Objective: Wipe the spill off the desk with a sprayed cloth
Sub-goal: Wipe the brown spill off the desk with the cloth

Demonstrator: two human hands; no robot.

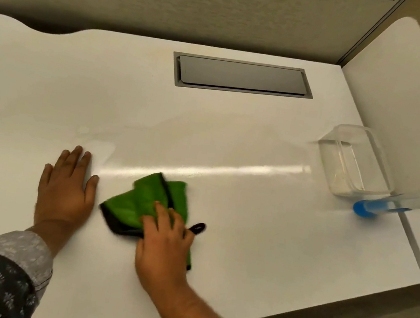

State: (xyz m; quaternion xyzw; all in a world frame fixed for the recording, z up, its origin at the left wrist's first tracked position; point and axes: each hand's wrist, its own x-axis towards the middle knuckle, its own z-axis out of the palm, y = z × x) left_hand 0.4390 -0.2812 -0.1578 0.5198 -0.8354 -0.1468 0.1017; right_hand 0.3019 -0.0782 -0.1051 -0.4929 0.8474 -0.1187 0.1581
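Observation:
A crumpled green cloth (142, 200) with a black edge lies on the white desk (262, 221) near its front. My right hand (163, 241) presses down on the cloth's near right part, fingers curled over it. My left hand (65, 186) rests flat on the desk just left of the cloth, fingers spread, holding nothing. A faint wet patch of spill (97, 142) shows on the desk beyond my left fingertips. A spray bottle (401, 203) with a blue end lies on its side at the right.
A clear plastic container (353, 161) stands at the right, next to the spray bottle. A grey cable hatch (240, 76) is set into the desk's back. A white divider panel (405, 87) rises on the right. The desk's front edge runs just below my wrists.

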